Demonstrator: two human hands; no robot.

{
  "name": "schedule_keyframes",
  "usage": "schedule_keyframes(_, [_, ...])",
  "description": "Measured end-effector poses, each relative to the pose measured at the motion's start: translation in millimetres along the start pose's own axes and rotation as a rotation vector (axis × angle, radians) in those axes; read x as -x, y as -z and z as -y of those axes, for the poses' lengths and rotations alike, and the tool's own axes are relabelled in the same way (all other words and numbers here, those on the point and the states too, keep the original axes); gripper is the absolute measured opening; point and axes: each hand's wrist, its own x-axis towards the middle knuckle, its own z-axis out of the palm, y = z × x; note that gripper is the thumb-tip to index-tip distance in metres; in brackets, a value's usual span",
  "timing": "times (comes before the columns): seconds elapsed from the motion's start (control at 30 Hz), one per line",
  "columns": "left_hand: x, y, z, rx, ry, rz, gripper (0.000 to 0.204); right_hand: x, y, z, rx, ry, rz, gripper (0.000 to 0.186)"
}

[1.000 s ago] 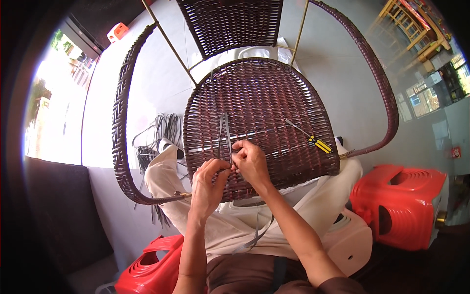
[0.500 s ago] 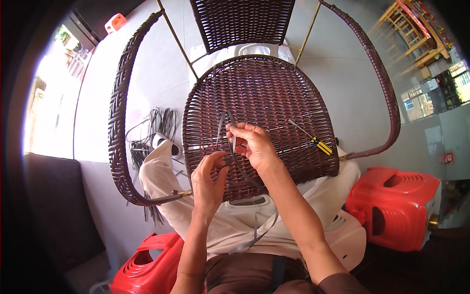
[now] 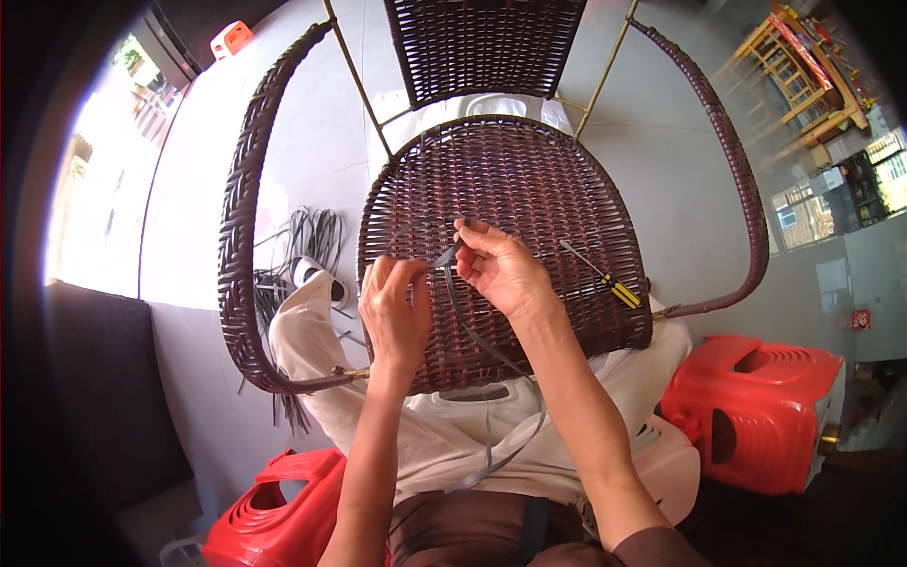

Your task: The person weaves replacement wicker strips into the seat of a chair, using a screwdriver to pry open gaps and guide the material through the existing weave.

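Observation:
A dark brown woven chair seat (image 3: 529,198) lies across my lap. Over its left middle, my left hand (image 3: 395,307) is closed, thumb and fingers pinching a flat grey weaving strip (image 3: 470,329). My right hand (image 3: 505,269), just to the right, grips the same strip between thumb and index finger, other fingers curled. A short stretch of strip spans the two hands; the rest trails over the seat's front edge into my lap in a loop. On the right of the seat rests a screwdriver (image 3: 619,290) with a yellow and black handle.
Woven armrests curve out at left (image 3: 241,208) and right (image 3: 742,170); the backrest (image 3: 487,47) rises beyond. Bundled strips (image 3: 316,236) lie on the floor at left. Red plastic stools stand at lower left (image 3: 255,520) and right (image 3: 756,406).
My left hand has moved up and closed on the strip. The right hand has shifted slightly up and right; the upright loop of strip between the hands is drawn flatter.

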Motion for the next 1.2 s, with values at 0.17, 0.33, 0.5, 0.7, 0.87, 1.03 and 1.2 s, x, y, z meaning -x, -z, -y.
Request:
schedule_keyframes(0.17, [-43.3, -11.4, -8.8, 0.102, 0.068, -0.217, 0.016, -10.2, -20.1, 15.7, 0.038, 0.072, 0.024, 0.009])
schedule_keyframes(0.33, [-86.3, -6.4, 11.2, 0.057, 0.176, 0.052, 0.017, -25.8, -40.4, 23.4, 0.124, 0.154, -0.093, 0.006])
schedule_keyframes(0.5, [-87.9, 23.1, 0.5, 0.542, 0.397, 0.360, 0.018, -31.5, -32.2, 31.9, 0.143, 0.152, -0.156, 0.006])
schedule_keyframes(0.7, [-64.6, 17.7, 4.0, 1.009, 0.581, 0.565, 0.014, -33.8, -37.7, 33.0, 0.134, 0.139, -0.139, 0.008])
schedule_keyframes(0.87, [-54.3, 5.2, 6.7, 1.053, 0.581, 0.492, 0.010, -29.5, -39.7, 35.7, 0.232, 0.192, -0.174, 0.006])
schedule_keyframes(1.03, [-53.0, 2.7, 14.5, 1.021, 0.523, 0.483, 0.005, -26.4, -47.6, 35.3, 0.298, 0.207, -0.151, 0.009])
schedule_keyframes(1.2, [-88.1, 8.6, 5.2, 1.144, 0.354, 0.445, 0.009, -17.4, -46.2, 38.5, 0.466, 0.297, -0.080, 0.013])
